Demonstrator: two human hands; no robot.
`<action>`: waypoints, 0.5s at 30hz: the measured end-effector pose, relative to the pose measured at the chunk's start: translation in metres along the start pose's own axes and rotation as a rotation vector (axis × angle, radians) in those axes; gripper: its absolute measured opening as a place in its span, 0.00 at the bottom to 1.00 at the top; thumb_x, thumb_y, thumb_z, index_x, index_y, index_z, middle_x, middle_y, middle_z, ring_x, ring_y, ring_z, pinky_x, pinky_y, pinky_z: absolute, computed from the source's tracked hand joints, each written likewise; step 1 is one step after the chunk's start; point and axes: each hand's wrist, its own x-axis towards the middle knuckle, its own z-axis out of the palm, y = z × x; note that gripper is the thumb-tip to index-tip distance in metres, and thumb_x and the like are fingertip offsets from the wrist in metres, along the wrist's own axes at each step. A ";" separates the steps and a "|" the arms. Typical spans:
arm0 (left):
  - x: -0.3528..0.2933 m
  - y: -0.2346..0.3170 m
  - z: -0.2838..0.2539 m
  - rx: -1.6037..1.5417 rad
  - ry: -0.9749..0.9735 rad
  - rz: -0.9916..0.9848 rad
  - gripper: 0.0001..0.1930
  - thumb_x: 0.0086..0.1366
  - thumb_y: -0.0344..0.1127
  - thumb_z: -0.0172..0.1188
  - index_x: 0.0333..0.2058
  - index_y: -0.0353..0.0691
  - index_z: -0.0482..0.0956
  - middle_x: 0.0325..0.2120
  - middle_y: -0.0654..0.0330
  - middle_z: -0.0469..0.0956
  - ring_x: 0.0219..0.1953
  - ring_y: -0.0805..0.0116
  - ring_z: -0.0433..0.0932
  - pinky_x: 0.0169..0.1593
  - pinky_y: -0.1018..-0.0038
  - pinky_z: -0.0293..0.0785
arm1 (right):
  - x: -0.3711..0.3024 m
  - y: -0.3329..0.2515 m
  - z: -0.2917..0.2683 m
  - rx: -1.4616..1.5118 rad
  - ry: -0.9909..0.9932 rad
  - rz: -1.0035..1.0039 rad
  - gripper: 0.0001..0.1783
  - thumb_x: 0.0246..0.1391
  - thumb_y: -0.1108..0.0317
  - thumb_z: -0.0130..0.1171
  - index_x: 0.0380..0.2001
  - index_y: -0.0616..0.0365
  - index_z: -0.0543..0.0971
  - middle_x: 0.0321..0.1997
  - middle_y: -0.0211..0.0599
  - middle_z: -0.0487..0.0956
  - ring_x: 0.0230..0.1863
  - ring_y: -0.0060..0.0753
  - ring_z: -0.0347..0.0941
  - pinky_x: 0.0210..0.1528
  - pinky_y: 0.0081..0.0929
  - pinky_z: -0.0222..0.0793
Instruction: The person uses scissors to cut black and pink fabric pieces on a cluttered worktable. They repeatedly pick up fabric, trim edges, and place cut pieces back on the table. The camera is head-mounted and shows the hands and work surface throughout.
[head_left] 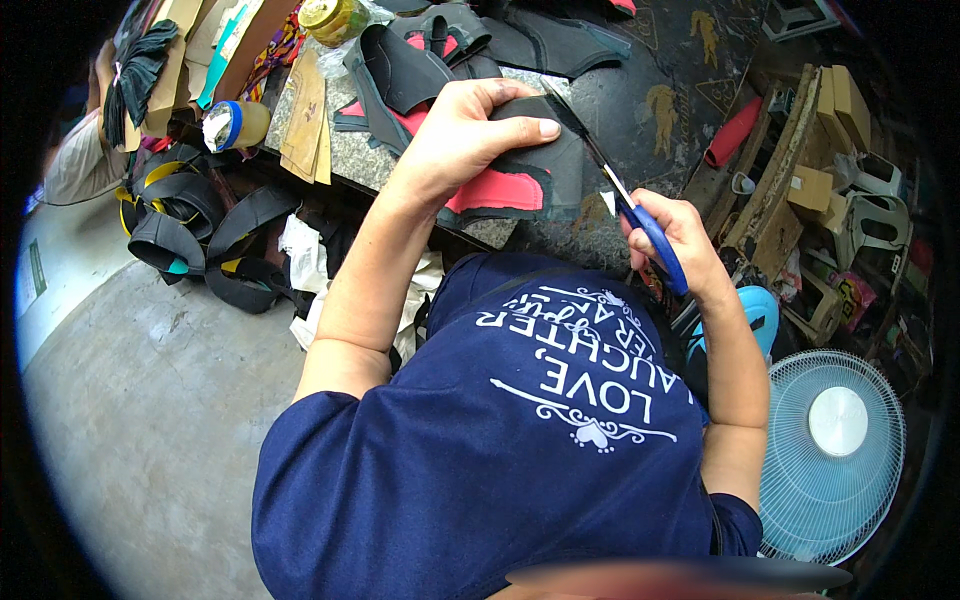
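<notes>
My left hand (478, 135) grips a dark grey fabric piece (560, 165) between thumb and fingers, over the near edge of the worktable. A pinkish-red patch (500, 192) with a ragged edge shows on the piece, below the hand. In my right hand (668, 235) are scissors (655, 243) with blue handles, my fingers in the loops. The blades point up and to the left and lie along the right edge of the fabric piece. Whether they are cutting into it I cannot tell. Behind my left hand lie more dark shoe-upper-like pieces (405, 70) with red lining.
Jars (240, 126) and tan card templates (305, 115) stand at the left of the table. Black straps (190, 225) hang in a heap below. To the right are a wooden rack (770, 180), small boxes (815, 190) and a blue fan (800, 500) beside my right arm.
</notes>
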 end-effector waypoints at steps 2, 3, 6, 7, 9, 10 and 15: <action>-0.001 -0.001 0.000 -0.012 -0.017 0.010 0.12 0.55 0.28 0.66 0.37 0.29 0.79 0.29 0.62 0.80 0.29 0.79 0.76 0.36 0.83 0.74 | -0.002 0.000 0.001 -0.021 0.018 -0.030 0.22 0.51 0.49 0.62 0.27 0.59 0.71 0.18 0.25 0.71 0.19 0.15 0.70 0.22 0.13 0.64; -0.001 -0.001 0.000 -0.022 -0.021 0.009 0.12 0.55 0.28 0.65 0.37 0.29 0.79 0.29 0.62 0.80 0.29 0.79 0.76 0.36 0.83 0.74 | -0.003 0.001 0.002 -0.031 0.031 -0.033 0.22 0.52 0.50 0.62 0.27 0.59 0.71 0.18 0.25 0.71 0.19 0.15 0.70 0.22 0.13 0.64; -0.002 -0.001 -0.001 -0.068 -0.033 0.011 0.09 0.56 0.26 0.63 0.37 0.31 0.79 0.29 0.58 0.81 0.28 0.76 0.79 0.35 0.80 0.77 | -0.005 0.003 0.005 -0.057 0.050 -0.078 0.19 0.52 0.54 0.62 0.26 0.59 0.71 0.16 0.25 0.71 0.17 0.15 0.71 0.19 0.13 0.63; -0.002 -0.001 -0.001 -0.062 -0.031 -0.003 0.09 0.56 0.26 0.63 0.37 0.31 0.79 0.29 0.58 0.81 0.28 0.75 0.79 0.35 0.80 0.77 | -0.006 0.004 0.006 -0.043 0.061 -0.071 0.16 0.51 0.58 0.62 0.25 0.59 0.72 0.16 0.25 0.71 0.17 0.15 0.70 0.19 0.14 0.63; -0.004 0.000 -0.001 -0.067 -0.037 -0.030 0.09 0.56 0.26 0.63 0.37 0.30 0.79 0.29 0.58 0.81 0.28 0.75 0.79 0.34 0.80 0.77 | -0.007 0.007 0.008 0.002 0.064 -0.082 0.10 0.51 0.68 0.62 0.23 0.60 0.72 0.16 0.25 0.70 0.16 0.14 0.69 0.18 0.16 0.63; -0.005 0.001 0.000 -0.051 -0.033 -0.045 0.10 0.56 0.26 0.63 0.37 0.30 0.79 0.28 0.59 0.81 0.28 0.75 0.79 0.35 0.80 0.77 | -0.007 0.009 0.008 0.043 0.054 -0.040 0.11 0.51 0.69 0.63 0.23 0.61 0.72 0.15 0.25 0.70 0.16 0.14 0.69 0.18 0.16 0.63; -0.018 0.010 -0.012 0.089 -0.028 0.028 0.10 0.56 0.33 0.65 0.34 0.31 0.81 0.28 0.64 0.80 0.31 0.80 0.75 0.38 0.81 0.72 | 0.004 0.022 0.011 0.019 0.203 0.086 0.09 0.53 0.69 0.61 0.25 0.59 0.72 0.15 0.25 0.70 0.17 0.15 0.68 0.19 0.16 0.62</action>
